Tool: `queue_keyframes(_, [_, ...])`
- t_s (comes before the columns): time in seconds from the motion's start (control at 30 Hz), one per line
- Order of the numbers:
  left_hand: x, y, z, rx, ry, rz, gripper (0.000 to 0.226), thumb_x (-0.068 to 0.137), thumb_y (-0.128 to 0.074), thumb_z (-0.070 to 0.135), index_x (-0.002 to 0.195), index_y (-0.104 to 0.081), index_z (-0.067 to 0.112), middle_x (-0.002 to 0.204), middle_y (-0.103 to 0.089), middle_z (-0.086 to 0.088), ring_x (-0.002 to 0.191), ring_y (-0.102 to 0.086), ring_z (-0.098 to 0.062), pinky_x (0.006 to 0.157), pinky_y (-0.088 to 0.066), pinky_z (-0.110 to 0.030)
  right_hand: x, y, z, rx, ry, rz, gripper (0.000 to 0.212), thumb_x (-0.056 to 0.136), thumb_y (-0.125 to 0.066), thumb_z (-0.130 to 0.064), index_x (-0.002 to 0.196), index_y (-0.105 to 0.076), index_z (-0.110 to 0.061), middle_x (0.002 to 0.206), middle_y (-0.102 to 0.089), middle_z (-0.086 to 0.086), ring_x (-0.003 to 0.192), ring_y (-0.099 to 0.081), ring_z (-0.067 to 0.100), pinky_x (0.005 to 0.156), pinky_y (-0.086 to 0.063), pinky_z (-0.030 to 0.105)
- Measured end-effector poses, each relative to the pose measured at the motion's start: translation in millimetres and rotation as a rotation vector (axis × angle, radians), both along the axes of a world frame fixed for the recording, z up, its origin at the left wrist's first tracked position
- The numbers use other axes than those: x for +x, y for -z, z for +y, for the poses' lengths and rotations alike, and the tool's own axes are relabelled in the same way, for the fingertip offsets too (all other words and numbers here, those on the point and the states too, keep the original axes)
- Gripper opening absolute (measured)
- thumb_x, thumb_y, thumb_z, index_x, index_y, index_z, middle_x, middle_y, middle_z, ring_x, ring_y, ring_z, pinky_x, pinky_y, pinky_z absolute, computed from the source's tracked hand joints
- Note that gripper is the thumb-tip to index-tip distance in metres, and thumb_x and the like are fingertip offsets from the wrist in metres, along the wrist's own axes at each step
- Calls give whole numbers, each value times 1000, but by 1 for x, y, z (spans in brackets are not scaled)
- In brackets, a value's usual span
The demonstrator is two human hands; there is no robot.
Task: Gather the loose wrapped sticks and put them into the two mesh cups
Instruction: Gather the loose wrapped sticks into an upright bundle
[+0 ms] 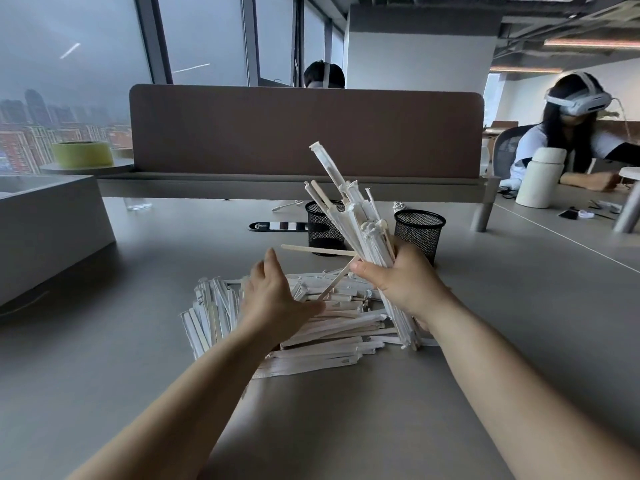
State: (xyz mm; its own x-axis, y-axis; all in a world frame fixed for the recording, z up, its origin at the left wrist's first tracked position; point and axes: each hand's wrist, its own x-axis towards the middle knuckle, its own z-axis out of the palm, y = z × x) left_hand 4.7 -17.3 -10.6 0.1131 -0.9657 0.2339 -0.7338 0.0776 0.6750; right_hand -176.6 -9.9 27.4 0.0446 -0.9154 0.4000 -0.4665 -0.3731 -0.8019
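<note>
While the right hand (405, 282) clasps a tilted bundle of sticks (356, 220) before two mesh cups (419, 230), the left hand (273, 299) hovers open, empty, over the pile (329, 330).

before you on the table (450, 393) lies the pile (329, 327) of sticks. your left hand (273, 299) is over its left part; your right hand (405, 285) holds a bundle (353, 220) upright at its right edge. behind the pile stand two cups (320, 228) (419, 230), side by side, with a divider (304, 133) behind them.
</note>
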Motion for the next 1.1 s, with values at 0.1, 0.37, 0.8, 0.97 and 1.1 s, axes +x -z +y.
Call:
queue_keyframes(0.1, [-3,-3,6,-109,20,-156,127,65,-78,52,149,14,27,160,13,-1,147,2,-26,120,-6,-43,-1,0,-1,21,-1,11,19,81,-70,-18,97,-65,-9,95,-70,13,91,-66,27,78,-50,31])
queue_keyframes(0.37, [-17,0,12,-396,195,-310,37,98,-40,34,135,-40,36,120,-66,13,122,-55,-9,119,-3,-42,2,-1,3,65,-89,47,24,78,-73,-18,101,-66,-21,91,-71,-2,87,-67,14,80,-51,30])
queue_keyframes(0.8, [-23,-11,19,-237,293,-93,63,84,-29,40,147,-21,36,154,-28,10,142,-22,-8,121,-2,-36,1,0,9,47,-149,-416,12,80,-70,-9,74,-65,-18,54,-60,-9,60,-57,9,65,-47,25])
queue_keyframes(0.97, [-30,-11,31,-242,438,209,69,81,-24,67,144,-28,39,148,-34,16,136,-30,0,115,-28,-36,5,7,11,64,-154,-543,11,69,-73,-9,63,-70,-19,60,-64,-4,64,-63,12,63,-51,24])
queue_keyframes(1.1, [-34,-11,33,-242,474,233,60,87,-29,64,142,-33,40,142,-40,19,133,-35,3,112,-34,-38,8,9,13,55,-166,-562,15,61,-67,-14,65,-75,-26,63,-69,-2,66,-67,9,63,-53,22])
